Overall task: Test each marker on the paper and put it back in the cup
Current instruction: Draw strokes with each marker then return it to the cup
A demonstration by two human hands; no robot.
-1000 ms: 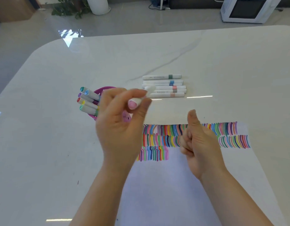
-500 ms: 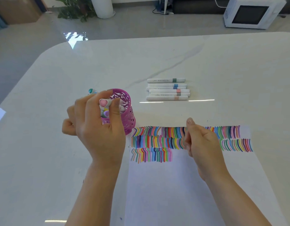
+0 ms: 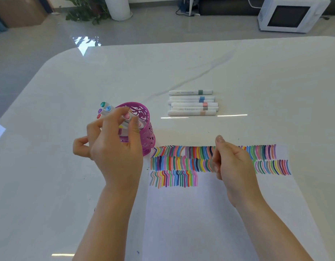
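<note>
- The marker (image 3: 126, 116) is pinched near its pink cap by the left hand (image 3: 115, 147), at the mouth of the cup (image 3: 148, 129).
- The right hand (image 3: 234, 166) is curled over the paper (image 3: 181, 213); nothing is seen in it.
- The marker is judged light, stiff and smooth, and is best held at its barrel.

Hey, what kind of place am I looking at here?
Likely a room in a home or office, though I can't be sure: a large white table, a white microwave standing on the glossy floor beyond it, and a potted plant.
</note>
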